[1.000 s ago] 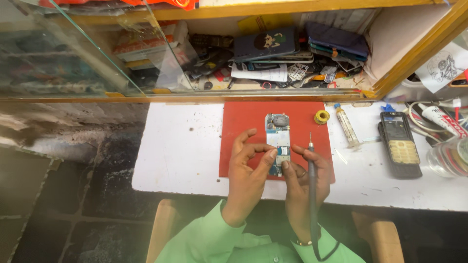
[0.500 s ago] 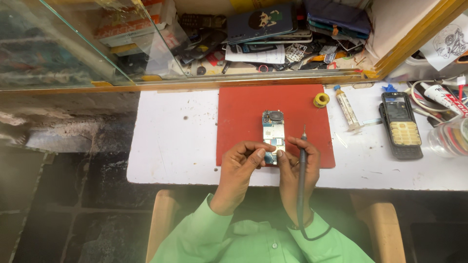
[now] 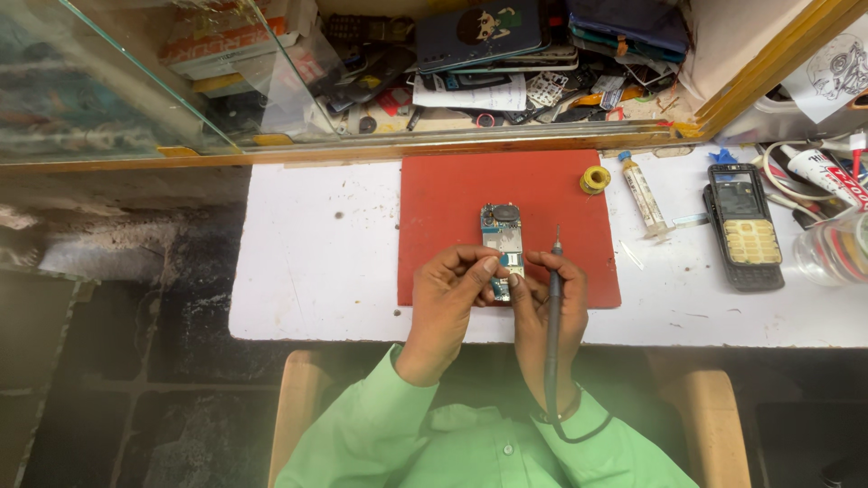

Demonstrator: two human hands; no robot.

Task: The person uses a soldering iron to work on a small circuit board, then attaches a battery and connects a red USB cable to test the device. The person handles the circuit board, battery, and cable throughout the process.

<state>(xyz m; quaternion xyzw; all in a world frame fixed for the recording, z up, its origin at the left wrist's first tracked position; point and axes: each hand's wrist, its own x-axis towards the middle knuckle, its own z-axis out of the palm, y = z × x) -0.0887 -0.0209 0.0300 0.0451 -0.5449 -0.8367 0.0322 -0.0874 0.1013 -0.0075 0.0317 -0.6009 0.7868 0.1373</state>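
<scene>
Head view: left hand pinches the board at its near end, steadying it on the mat. Right hand grasps the iron, tip raised beside the board, fingers also bracing it.

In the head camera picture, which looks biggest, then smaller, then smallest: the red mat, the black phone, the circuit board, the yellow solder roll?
1. red mat
2. black phone
3. circuit board, partly hidden by the fingers, so unsure
4. yellow solder roll
</scene>
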